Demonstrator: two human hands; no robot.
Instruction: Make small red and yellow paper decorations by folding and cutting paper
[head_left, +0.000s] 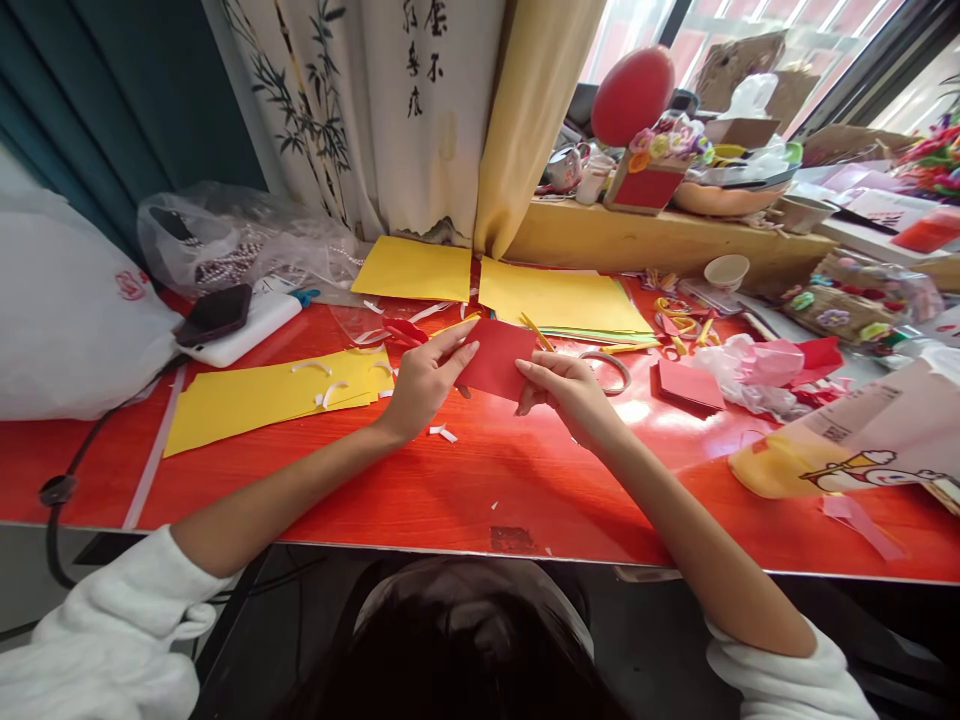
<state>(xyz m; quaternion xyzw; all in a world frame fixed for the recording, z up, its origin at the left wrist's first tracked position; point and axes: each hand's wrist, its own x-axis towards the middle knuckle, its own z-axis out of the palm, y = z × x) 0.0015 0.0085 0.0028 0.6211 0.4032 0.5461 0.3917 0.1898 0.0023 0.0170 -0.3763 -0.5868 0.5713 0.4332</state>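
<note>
Between my two hands, a little above the table, is a small red piece of paper (495,357). My left hand (424,382) grips its left edge, thumb on the near face and other fingers mostly behind. At the right edge my right hand (568,390) pinches the paper between thumb and fingers. Just behind the paper lie scissors with a red handle (405,332), partly covered by my left hand. A roll of tape or ring (609,372) rests beyond my right hand. A stack of red paper pieces (686,385) sits further right.
Yellow sheets lie at the left (262,395) and in stacks at the back (566,297). A phone (215,315) rests on a white box beside a white plastic bag (75,310). On the right stands a printed cup (832,440) near crumpled pink plastic (757,370). White scraps (442,433) dot the red table (420,500).
</note>
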